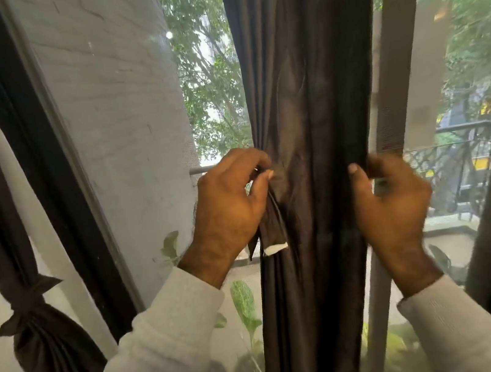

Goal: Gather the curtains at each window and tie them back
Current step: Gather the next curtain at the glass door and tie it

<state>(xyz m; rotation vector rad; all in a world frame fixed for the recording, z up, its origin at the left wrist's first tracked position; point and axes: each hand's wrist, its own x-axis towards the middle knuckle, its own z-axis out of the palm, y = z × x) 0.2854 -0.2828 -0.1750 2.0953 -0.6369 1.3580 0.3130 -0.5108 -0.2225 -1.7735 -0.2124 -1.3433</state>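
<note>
Tied dark curtain (30,316) at far left, black window frame (42,169) between, potted leaves (245,301) behind mesh, gathered dark curtain (300,112) centre, left hand (229,211) pinching tie-back strip (272,230) at its left edge, right hand (393,210) blurred, fingers curled round right edge.

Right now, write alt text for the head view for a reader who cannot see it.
Two hands gather a dark brown curtain at a window: the left hand pinches a dark tie strip against its left edge, the right hand grips its right edge. At far left, another dark curtain hangs already knotted back.
</note>
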